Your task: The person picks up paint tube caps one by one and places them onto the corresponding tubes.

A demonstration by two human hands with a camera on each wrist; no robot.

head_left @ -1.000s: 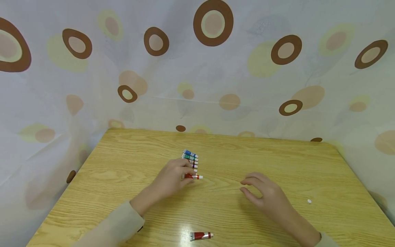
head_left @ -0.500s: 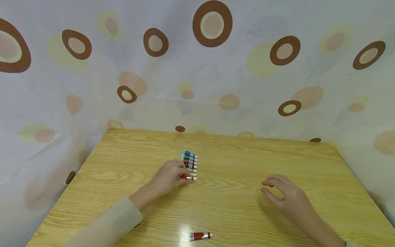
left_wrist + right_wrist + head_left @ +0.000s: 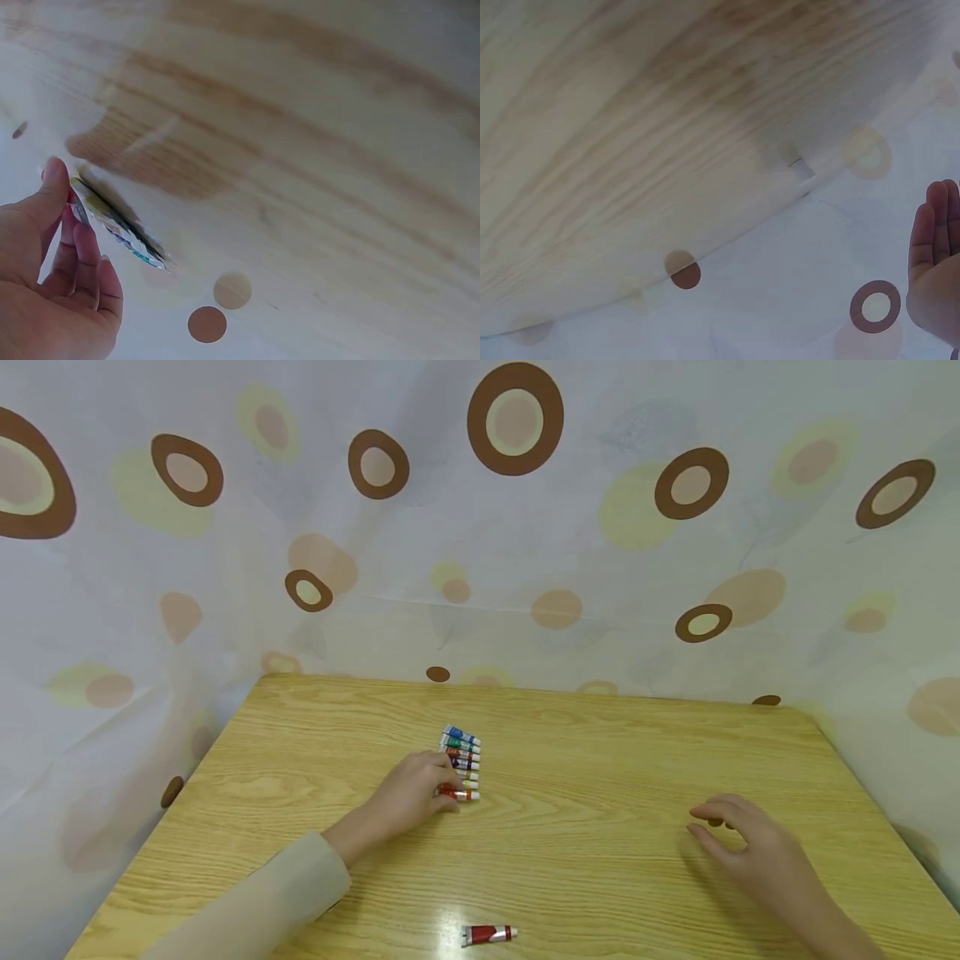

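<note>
My left hand (image 3: 408, 789) pinches a small red paint tube (image 3: 467, 795) at the near end of a row of tubes. Its white cap points right, roughly in line with the other caps. Beyond it lie several more, among them a purple tube (image 3: 467, 764), a green tube (image 3: 463, 744) and a blue tube (image 3: 462, 734); my fingers cover part of the row. In the left wrist view, thumb and fingertips meet at the red tube, with the row's edge (image 3: 124, 229) behind. Off to the right, my right hand (image 3: 768, 856) hovers above the table, thumb and fingers apart, holding nothing.
Close to the front edge, a dark red paint tube (image 3: 487, 934) lies alone on the wooden table (image 3: 570, 877). A patterned sheet (image 3: 525, 543) hangs around the table's back and sides.
My left hand has shifted the red tube left, so its cap sits near the other caps' line. The right hand has moved rightward, and the small white cap there is now hidden from view.
</note>
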